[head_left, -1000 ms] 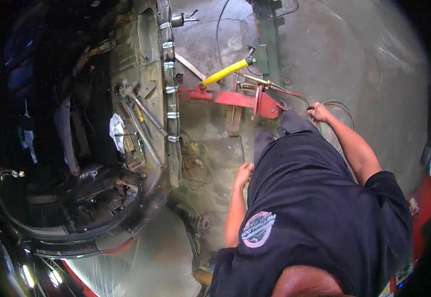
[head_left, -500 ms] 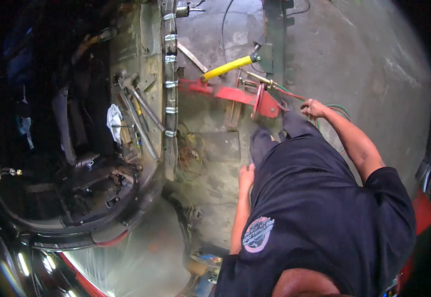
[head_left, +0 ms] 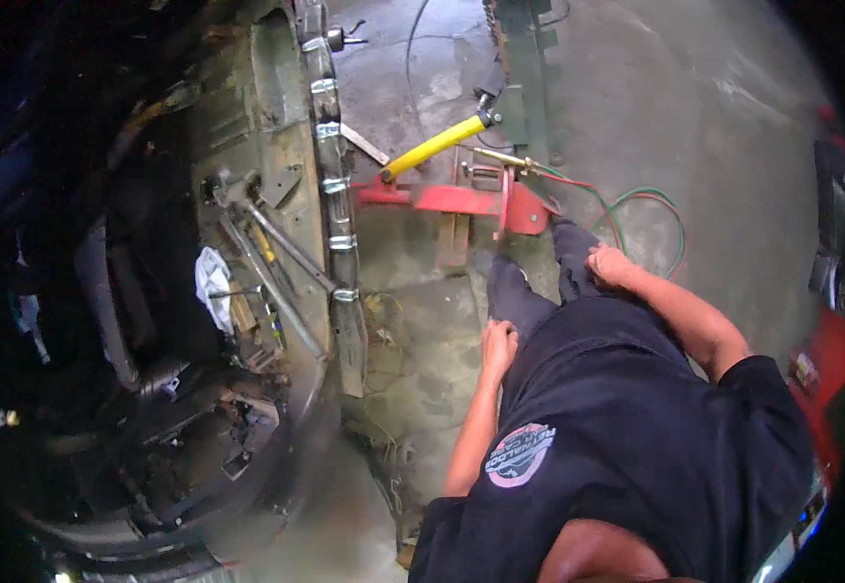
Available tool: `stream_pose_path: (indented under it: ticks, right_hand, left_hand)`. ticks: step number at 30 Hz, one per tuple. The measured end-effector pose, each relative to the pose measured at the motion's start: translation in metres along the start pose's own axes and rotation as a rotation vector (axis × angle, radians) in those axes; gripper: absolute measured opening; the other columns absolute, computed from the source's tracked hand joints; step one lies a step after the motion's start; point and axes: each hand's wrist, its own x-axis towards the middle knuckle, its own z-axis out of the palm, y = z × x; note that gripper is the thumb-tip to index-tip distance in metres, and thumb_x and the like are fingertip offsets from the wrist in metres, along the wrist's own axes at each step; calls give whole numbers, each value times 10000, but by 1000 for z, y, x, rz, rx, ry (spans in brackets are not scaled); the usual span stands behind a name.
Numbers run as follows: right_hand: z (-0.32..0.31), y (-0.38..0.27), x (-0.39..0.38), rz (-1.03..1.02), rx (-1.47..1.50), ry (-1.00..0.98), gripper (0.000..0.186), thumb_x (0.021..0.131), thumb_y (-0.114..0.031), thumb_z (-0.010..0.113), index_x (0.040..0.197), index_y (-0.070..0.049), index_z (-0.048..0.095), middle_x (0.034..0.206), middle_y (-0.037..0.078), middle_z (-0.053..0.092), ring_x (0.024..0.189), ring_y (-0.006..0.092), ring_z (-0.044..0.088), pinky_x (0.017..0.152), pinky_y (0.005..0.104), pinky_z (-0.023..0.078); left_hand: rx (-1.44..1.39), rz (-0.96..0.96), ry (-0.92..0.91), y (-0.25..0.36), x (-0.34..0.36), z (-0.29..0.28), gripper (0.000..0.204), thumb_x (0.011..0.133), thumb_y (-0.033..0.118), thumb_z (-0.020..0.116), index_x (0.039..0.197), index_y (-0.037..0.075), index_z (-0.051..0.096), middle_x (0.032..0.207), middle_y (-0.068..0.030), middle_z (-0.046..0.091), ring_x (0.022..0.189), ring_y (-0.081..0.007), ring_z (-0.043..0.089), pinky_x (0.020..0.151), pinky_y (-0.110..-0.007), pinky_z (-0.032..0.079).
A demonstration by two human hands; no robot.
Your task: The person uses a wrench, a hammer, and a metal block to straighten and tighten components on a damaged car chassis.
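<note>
Left hand [head_left: 498, 340] resting curled on left thigh, holding nothing. Right hand [head_left: 609, 264] on right knee, grip state unclear. Red frame [head_left: 461, 200] with yellow ram [head_left: 434, 148] braced against car sill [head_left: 337, 223], just ahead of feet.

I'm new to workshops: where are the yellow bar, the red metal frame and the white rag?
yellow bar [head_left: 434, 148], head view, middle of its length.
red metal frame [head_left: 461, 200], head view, flat red arm.
white rag [head_left: 213, 284], head view, centre of the cloth.
</note>
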Motion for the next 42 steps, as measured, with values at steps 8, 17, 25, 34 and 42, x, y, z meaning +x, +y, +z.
stream_pose_path:
  ticks: [8,17,25,34,42]
  right_hand:
    - [-49,-55,-39,158,669,-289,256,829,-190,638,1006,-13,692,960,210,703,924,381,666,809,461,505]
    - [-25,-9,84,-112,678,-250,224,856,-191,609,928,5,691,894,250,681,861,394,670,754,490,520]
    - [14,93,345,-198,319,479,191,812,-139,638,974,-39,620,871,201,632,865,415,631,738,509,512]
    - [109,141,418,-482,-38,736,311,717,-116,654,1007,-6,637,1119,225,559,1191,410,516,1064,519,409]
    - [127,144,443,-611,-13,774,380,708,-120,655,1051,42,635,1247,275,524,1345,455,408,1175,602,274]
  left_hand:
    - [-406,-26,120,-22,-9,-21,86,871,69,610,929,10,631,826,-129,640,749,-274,604,707,-411,482]
    - [-771,-369,-368,-43,47,-1,211,954,184,662,1087,21,663,872,-33,647,785,-119,605,685,-286,493]
    - [-735,185,1032,-136,329,-155,717,963,211,665,1519,-51,295,1257,-85,545,1038,-156,537,898,-322,472]
    - [-902,626,1406,-86,428,-261,421,1036,205,514,1294,-125,471,1266,-218,553,1123,-299,589,981,-517,549]
    - [-1059,529,1661,-71,444,-268,471,1026,234,535,1195,-201,476,1150,-279,585,853,-393,672,765,-457,654]
